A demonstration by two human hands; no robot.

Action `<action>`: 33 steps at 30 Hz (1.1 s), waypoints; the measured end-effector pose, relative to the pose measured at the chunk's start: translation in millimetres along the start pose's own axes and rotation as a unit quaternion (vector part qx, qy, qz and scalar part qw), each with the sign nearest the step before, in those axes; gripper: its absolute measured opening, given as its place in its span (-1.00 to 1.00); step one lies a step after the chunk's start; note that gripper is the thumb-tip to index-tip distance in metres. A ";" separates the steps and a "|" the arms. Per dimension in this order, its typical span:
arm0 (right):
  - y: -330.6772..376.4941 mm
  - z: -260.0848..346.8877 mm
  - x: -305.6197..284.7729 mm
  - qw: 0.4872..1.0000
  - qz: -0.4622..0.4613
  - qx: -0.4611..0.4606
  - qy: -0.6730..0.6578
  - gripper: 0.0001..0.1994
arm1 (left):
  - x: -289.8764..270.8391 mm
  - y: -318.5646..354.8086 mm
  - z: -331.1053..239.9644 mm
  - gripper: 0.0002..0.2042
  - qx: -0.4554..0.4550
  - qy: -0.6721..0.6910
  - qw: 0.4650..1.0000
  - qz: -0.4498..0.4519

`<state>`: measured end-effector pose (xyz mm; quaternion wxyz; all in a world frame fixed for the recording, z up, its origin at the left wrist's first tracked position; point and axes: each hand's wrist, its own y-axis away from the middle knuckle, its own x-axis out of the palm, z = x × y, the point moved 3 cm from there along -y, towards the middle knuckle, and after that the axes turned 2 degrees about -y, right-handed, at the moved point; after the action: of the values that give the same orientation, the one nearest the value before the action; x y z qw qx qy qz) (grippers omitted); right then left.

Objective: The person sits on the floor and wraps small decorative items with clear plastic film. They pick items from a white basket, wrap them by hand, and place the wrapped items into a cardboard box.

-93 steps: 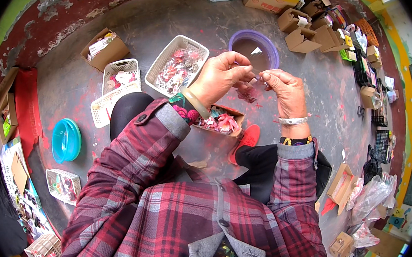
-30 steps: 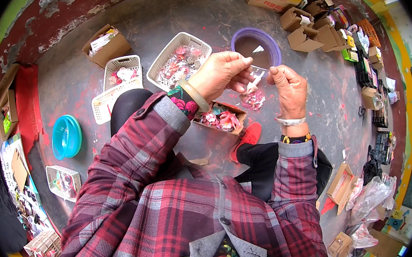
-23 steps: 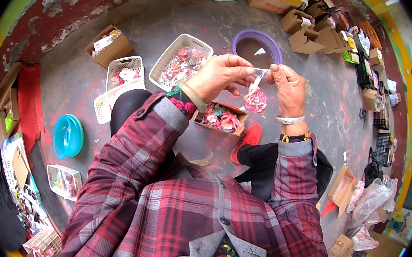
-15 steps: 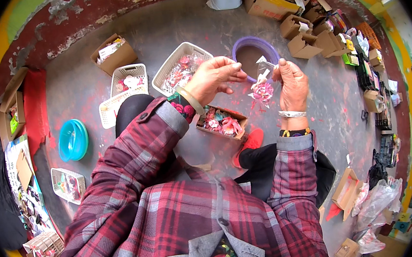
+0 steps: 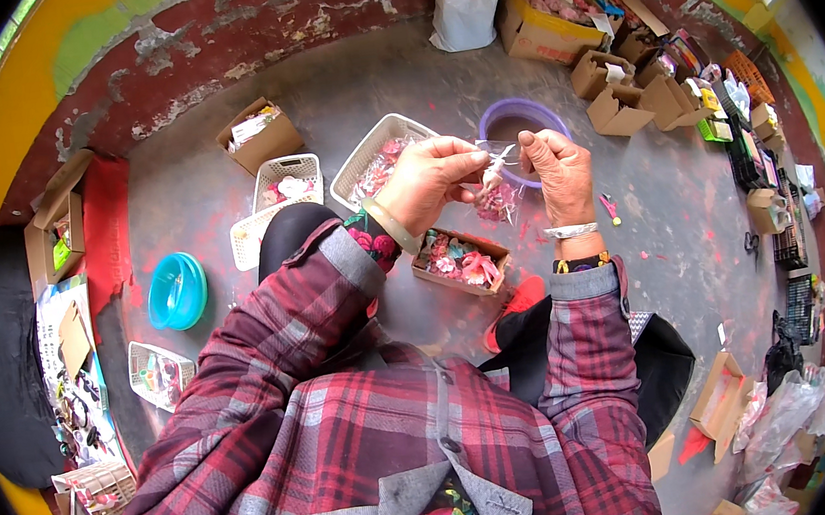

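A small clear plastic bag with a pink flower ornament inside hangs in front of me, above the floor. My left hand pinches its gathered white top between thumb and fingers. Close beside the bag's upper edge, the thumb and fingertips of my right hand are pressed together; whatever is between them is too small to make out. Below the hands stands an open cardboard box of pink, red and teal flower ornaments. A white basket of similar bagged pieces stands beyond my left hand.
A purple basin stands behind my right hand. Smaller white baskets, a carton and teal basins are at left. Boxes and plastic bags line the right. Pink-and-green scissors or a similar tool lie on the floor.
The bagged flower has moved left, out of my right fingers and into my left hand's pinch. My right hand has shifted slightly left. The whole view has swung, showing more of the left wall.
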<state>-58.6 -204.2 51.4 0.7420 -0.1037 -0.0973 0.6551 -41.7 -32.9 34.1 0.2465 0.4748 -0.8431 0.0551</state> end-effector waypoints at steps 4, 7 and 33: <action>-2.6 2.4 -18.1 0.995 -0.091 -0.023 -0.046 -0.66 | 0.8 9.5 -14.1 -0.88 0.020 0.004 0.999 -0.026; -5.7 -0.7 -36.4 0.984 -0.127 -0.033 -0.118 -0.64 | -12.6 15.9 -28.3 -0.89 0.044 -0.010 0.998 -0.048; 3.3 -33.1 -19.2 0.976 -0.040 0.192 0.097 -0.58 | -292.5 -105.2 183.7 -0.92 -0.077 0.074 0.898 -0.428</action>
<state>-54.8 -223.8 18.5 0.7799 -0.0185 0.0988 0.6178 103.7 76.2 -277.8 0.3440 0.7636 -0.5396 -0.0859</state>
